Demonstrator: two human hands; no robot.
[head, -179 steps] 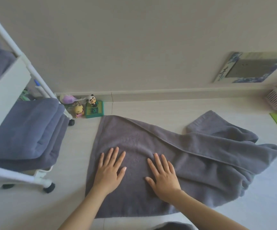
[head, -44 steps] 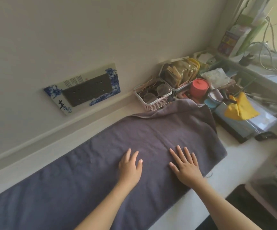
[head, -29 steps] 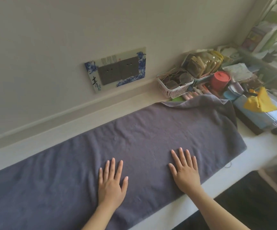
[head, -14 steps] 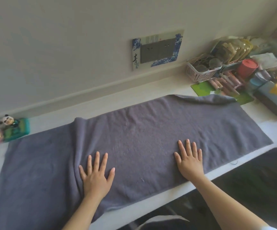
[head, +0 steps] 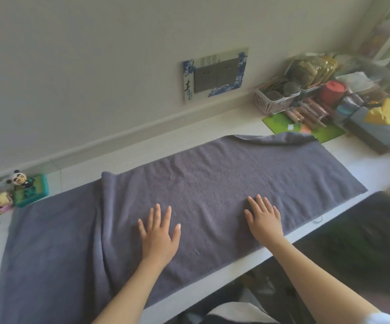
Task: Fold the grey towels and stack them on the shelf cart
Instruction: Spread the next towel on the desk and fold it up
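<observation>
A: Towel (head: 212, 195) first. It lies lengthwise along the white tabletop (head: 376, 164), near edge close to the front rim, far right corner curled back on itself just beside the green mat (head: 282, 123).

B: And the hands?

A: Both flat on the cloth, fingers straight and spread, gripping nothing. The left hand (head: 158, 232) presses near the middle, the right hand (head: 264, 218) further toward the right end. Neither has a grip on an edge.

B: So the step is smoothing?

A: That is my reading. A raised ridge (head: 102, 206) runs across the towel just left of the left hand, and it should go before any fold.

B: How?

A: Keep the right palm planted as an anchor and sweep the left palm outward over the ridge toward the left end, so the slack runs off instead of bunching. Then flatten that curled far corner.

B: Anything to mind?

A: The panda figure (head: 18, 178) and small toys sit just beside the towel's left end; a hard sweep could knock them. The shelf cart is out of view, so stacking looks some way off.
</observation>
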